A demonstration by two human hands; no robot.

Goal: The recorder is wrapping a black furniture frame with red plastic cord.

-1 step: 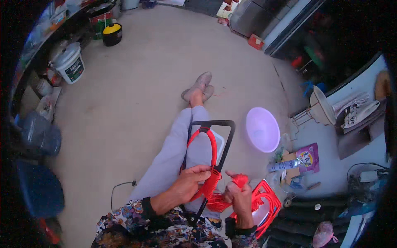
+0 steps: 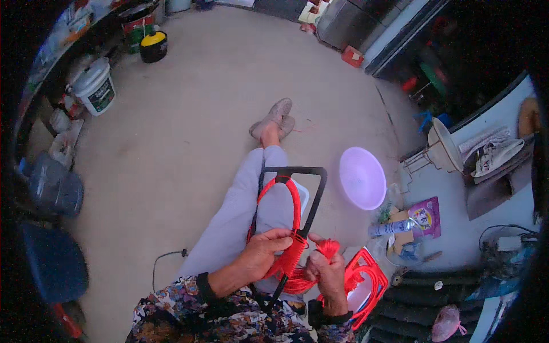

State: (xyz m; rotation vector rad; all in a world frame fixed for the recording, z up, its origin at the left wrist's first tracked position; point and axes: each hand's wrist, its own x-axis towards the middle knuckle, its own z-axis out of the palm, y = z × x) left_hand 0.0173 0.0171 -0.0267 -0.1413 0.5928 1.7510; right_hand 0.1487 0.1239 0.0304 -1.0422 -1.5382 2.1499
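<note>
A black frame (image 2: 318, 197) with rounded corners rests over my lap. Inside it is a ring (image 2: 297, 200) covered in red cord. My left hand (image 2: 260, 254) is closed, thumb and fingers pinching the red wrapping at the frame's right side. Tightly wound red cord (image 2: 293, 257) covers that side bar. My right hand (image 2: 327, 271) is wrapped round a bundle of red cord (image 2: 327, 248), whose end sticks out above the fist. More cord strands hang between the two hands. Beside my right wrist is another red frame-like piece (image 2: 377, 280), partly hidden by my forearm.
A purple basin (image 2: 362, 178) stands on the floor to the right. Near it lie a spray can (image 2: 390, 228) and a purple bag (image 2: 425, 217). Dark padded cushioning (image 2: 423, 297) is at lower right. At left are a white bucket (image 2: 97, 86) and a blue bin (image 2: 54, 260).
My right hand has shifted slightly left, nearer the frame, with the cord bundle in it, and the strands between the hands hang slacker. My left hand keeps its place.
</note>
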